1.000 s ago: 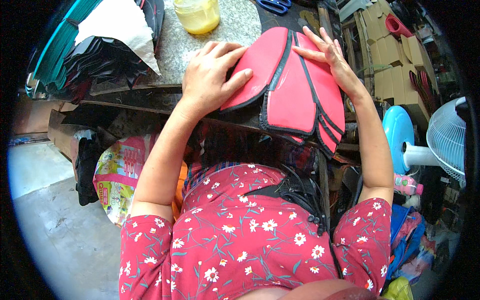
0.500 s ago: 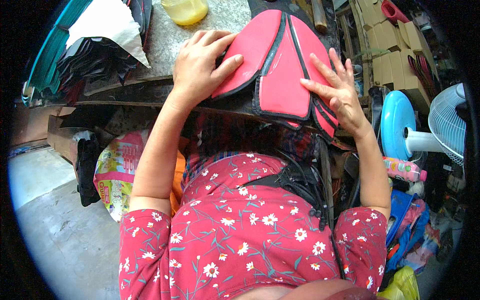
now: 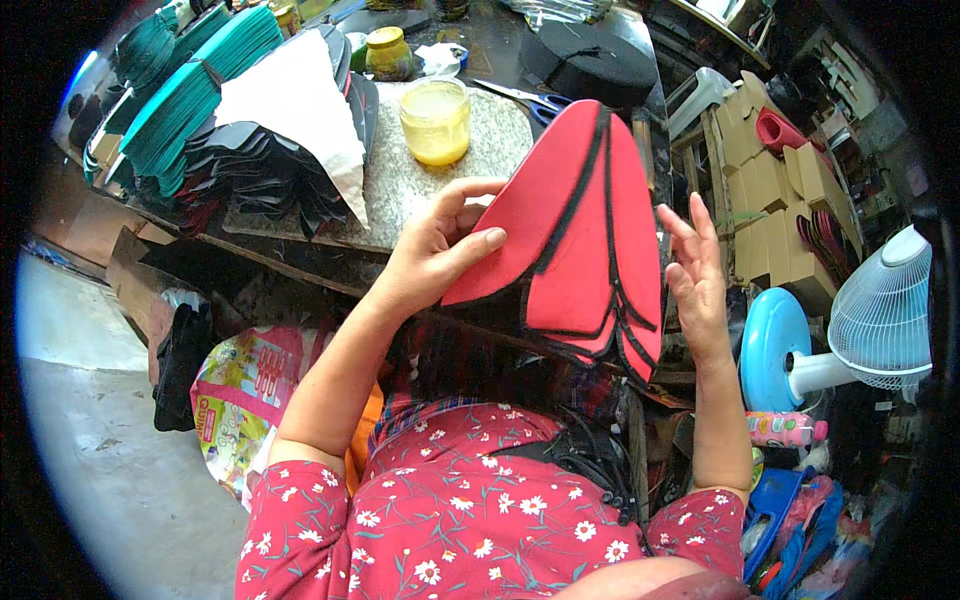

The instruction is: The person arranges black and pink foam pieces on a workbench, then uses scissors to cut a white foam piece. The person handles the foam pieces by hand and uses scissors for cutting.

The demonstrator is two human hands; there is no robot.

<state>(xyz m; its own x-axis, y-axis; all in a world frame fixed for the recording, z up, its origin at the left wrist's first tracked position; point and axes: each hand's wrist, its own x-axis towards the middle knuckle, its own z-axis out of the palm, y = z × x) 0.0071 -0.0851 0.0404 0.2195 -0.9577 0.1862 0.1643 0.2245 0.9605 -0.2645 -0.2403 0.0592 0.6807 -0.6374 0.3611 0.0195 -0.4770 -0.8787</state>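
Note:
A red panelled piece [image 3: 570, 215] with black edging and dark strips between its panels tapers to a rounded tip at the far end. It is held tilted over the near edge of the table. My left hand [image 3: 440, 245] grips its left edge, thumb on top and the other fingers partly hidden behind. To the right of the piece, my right hand [image 3: 697, 280] is raised with fingers apart, holding nothing. Beyond my left hand, a clear jar of yellowish stuff [image 3: 436, 125] stands on a grey speckled slab [image 3: 380, 190].
Left on the table lie black cut pieces [image 3: 255, 165] under a white sheet [image 3: 300, 110], beside teal stacks [image 3: 200, 95]. Scissors [image 3: 535, 100] and a black roll [image 3: 590, 60] lie farther back. A fan [image 3: 880, 320] and cardboard boxes [image 3: 765, 190] are at right.
My right hand has come off the red piece and is now apart from its right edge. The piece is tilted up more, still in my left hand. More of the table shows.

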